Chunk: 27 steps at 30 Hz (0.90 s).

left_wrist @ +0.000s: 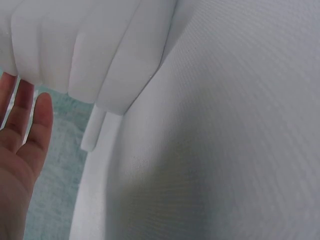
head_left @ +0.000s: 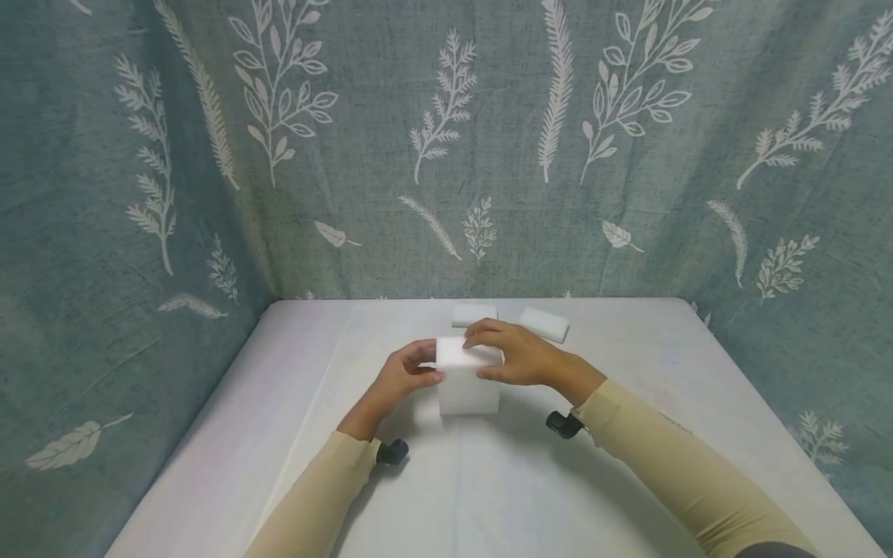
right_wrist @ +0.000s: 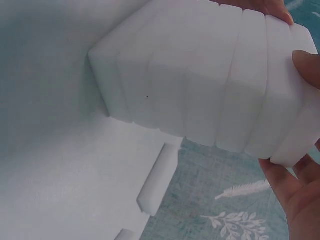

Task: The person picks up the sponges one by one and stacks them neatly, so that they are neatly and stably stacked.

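Head view: a stack of white blocks [head_left: 469, 397] is stood upright on the white-covered table [head_left: 600, 488], centre, far half. It is held from both sides near the top. By the left hand [head_left: 400, 374], part-curled, the left side is spanned: thumb at the near edge, fingers passed behind, tips hidden. By the right hand [head_left: 525, 356], bent, the upper right is gripped, thumb on the near face, fingertip over the top; remaining fingers hidden. Seams are washed out here. Behind the stack, a left loose block [head_left: 469, 316] is partly covered by the stack and right hand; a right loose block [head_left: 546, 324] is lying tilted beside it. Both sleeves [head_left: 680, 449] are cut off by the frame.

Left wrist view: the stack's top is cut off; seams are shown clearly. Three left-hand fingers are seen, two tips at the far edge; thumb out of view. A white strip beyond is probably a loose block, mostly hidden.

Right wrist view: the topmost block is held between right thumb and fingers, palm cropped. Part of the left hand is seen at the top edge. One loose block is shown whole, another clipped below.
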{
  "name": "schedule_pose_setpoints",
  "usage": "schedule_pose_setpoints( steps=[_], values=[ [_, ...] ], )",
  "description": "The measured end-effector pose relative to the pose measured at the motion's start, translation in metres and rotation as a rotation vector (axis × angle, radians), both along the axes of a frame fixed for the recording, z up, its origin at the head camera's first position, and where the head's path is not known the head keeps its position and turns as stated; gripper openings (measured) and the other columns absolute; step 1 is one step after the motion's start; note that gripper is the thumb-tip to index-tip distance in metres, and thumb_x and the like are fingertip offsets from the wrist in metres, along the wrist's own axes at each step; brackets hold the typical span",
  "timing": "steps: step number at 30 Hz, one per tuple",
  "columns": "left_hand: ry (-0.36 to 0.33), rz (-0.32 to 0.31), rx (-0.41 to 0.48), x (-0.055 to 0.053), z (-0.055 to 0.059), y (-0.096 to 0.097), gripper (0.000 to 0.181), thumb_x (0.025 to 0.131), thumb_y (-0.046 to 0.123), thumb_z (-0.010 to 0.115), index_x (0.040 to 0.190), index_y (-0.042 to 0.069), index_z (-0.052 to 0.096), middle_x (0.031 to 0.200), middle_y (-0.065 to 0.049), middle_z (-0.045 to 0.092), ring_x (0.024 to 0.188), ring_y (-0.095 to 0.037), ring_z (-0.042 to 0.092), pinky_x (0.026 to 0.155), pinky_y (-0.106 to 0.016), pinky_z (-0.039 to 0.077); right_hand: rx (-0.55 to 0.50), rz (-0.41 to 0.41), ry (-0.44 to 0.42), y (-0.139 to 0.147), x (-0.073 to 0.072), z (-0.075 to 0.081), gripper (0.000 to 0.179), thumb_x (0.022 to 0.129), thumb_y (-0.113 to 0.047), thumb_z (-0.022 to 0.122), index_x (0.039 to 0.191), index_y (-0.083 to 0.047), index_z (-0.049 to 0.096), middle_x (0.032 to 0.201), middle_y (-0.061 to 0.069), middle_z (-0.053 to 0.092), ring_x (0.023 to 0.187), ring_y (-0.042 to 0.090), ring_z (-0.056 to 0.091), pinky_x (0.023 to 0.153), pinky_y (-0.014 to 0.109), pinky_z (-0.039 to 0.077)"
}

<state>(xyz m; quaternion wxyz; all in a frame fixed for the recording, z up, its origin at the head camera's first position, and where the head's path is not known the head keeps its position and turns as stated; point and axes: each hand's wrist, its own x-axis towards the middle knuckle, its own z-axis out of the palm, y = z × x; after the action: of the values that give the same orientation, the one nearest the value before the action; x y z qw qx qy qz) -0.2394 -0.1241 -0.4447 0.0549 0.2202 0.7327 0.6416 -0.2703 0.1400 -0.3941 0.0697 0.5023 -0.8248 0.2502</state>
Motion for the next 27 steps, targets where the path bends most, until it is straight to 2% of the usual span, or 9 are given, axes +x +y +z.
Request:
schedule_pose_setpoints(
  steps=[12, 19, 23, 27],
  values=[
    [-0.018, 0.011, 0.008, 0.0, 0.001, 0.001, 0.057, 0.085, 0.007, 0.076, 0.136, -0.001, 0.051, 0.13, -0.018, 0.057, 0.119, -0.036, 0.053, 0.098, -0.041, 0.046, 0.011, -0.029, -0.016, 0.0, 0.0, -0.001, 0.038, 0.084, -0.019, 0.077, 0.119, -0.014, 0.064, 0.131, 0.003, 0.054, 0.12, 0.018, 0.051, 0.099, 0.039, 0.044],
    [0.003, 0.021, 0.023, 0.002, 0.001, 0.001, 0.06, 0.083, 0.007, 0.077, 0.137, -0.001, 0.049, 0.13, -0.019, 0.056, 0.12, -0.037, 0.052, 0.101, -0.052, 0.041, 0.017, -0.062, -0.095, 0.008, -0.001, 0.002, 0.043, 0.086, -0.035, 0.074, 0.123, -0.017, 0.062, 0.134, -0.002, 0.051, 0.125, 0.017, 0.048, 0.102, 0.042, 0.042],
    [-0.007, 0.029, 0.034, 0.002, 0.002, 0.001, 0.06, 0.083, 0.006, 0.077, 0.137, 0.0, 0.05, 0.131, -0.019, 0.056, 0.12, -0.037, 0.052, 0.102, -0.054, 0.039, 0.01, -0.116, -0.147, 0.017, -0.008, 0.006, 0.045, 0.092, -0.045, 0.064, 0.127, -0.018, 0.062, 0.134, -0.001, 0.052, 0.125, 0.019, 0.048, 0.1, 0.047, 0.043],
    [-0.014, 0.035, 0.045, -0.008, -0.01, -0.001, 0.061, 0.082, 0.002, 0.077, 0.137, 0.001, 0.05, 0.131, -0.019, 0.056, 0.119, -0.038, 0.052, 0.1, -0.051, 0.042, -0.012, -0.178, -0.199, 0.03, -0.022, 0.004, 0.041, 0.097, -0.042, 0.058, 0.129, -0.016, 0.061, 0.134, 0.001, 0.053, 0.121, 0.021, 0.051, 0.096, 0.047, 0.046]
  ],
)
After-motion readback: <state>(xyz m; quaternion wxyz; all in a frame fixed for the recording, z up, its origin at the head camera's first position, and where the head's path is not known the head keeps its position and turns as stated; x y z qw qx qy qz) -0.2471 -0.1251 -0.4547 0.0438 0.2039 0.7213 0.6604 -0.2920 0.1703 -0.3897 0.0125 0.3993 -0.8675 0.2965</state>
